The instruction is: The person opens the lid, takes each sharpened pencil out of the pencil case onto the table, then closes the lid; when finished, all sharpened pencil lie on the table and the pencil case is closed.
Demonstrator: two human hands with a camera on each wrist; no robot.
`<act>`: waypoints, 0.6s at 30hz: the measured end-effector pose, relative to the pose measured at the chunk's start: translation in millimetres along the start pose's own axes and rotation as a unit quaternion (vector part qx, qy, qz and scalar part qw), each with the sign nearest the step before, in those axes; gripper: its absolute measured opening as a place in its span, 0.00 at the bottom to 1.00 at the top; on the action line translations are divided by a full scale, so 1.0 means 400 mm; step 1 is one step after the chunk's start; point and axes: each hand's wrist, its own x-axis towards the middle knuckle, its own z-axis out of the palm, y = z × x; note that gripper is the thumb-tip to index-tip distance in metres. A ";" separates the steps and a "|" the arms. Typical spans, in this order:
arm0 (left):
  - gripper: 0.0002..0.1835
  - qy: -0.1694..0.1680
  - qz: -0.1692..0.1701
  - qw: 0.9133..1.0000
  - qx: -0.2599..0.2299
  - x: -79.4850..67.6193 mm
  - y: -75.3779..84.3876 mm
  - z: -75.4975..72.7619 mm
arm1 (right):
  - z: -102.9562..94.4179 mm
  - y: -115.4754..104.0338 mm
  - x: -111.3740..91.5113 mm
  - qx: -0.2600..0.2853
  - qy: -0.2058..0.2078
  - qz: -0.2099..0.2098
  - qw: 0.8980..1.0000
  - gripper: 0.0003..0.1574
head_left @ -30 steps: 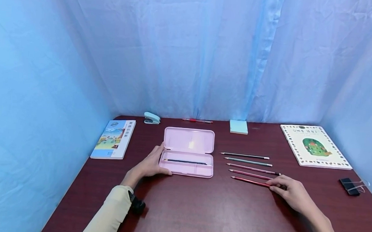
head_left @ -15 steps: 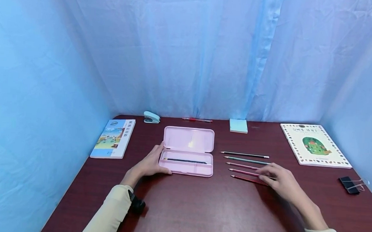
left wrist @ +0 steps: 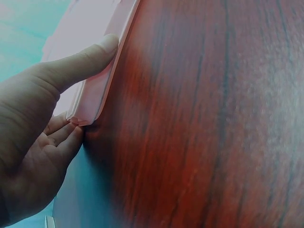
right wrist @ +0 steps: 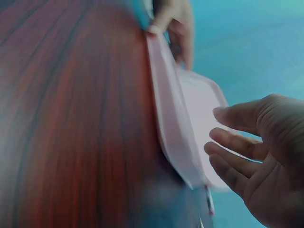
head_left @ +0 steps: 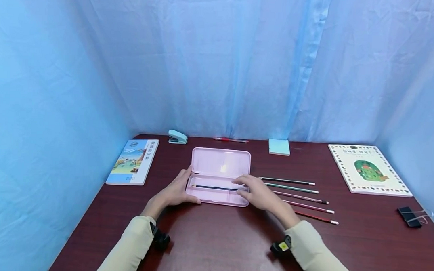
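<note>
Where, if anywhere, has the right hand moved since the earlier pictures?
Yes, leftward: in the head view, the right hand has gone from the eraser ends of the pencils to the open case.

Site type: study or office workstation. Indicators: wood-grain desk point(head_left: 219, 244); from desk centre, blue curtain point(head_left: 213, 62), 9 through 12 to 3 o'clock; stapler point(head_left: 177, 137), 11 o'clock; notepad point(head_left: 279, 146), 1; blue-white book point(head_left: 132, 161), 10; cream book point(head_left: 370, 170), 2.

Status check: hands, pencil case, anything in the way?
Left hand grips open pencil case at its left end. Right hand empty, over right end. One dark pencil inside. Only right hand blocks part of the case.
</note>
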 end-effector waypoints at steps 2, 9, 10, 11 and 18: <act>0.67 0.002 0.004 1.000 0.001 0.000 0.001 -0.001 | 0.022 -0.011 0.023 -0.028 -0.025 0.001 0.999 0.20; 0.67 0.004 0.012 1.000 0.008 0.004 -0.001 -0.004 | 0.051 -0.020 0.069 -0.056 -0.068 0.022 0.996 0.13; 0.67 0.004 0.012 1.000 0.009 0.005 -0.002 -0.004 | 0.050 -0.019 0.074 -0.046 -0.070 0.024 0.996 0.13; 0.67 0.004 0.011 1.000 0.008 0.005 -0.002 -0.004 | 0.048 -0.017 0.077 -0.035 -0.074 0.027 0.996 0.12; 0.67 0.000 0.012 1.000 0.000 0.003 -0.002 -0.001 | 0.038 0.004 0.087 -0.008 -0.086 0.015 0.996 0.11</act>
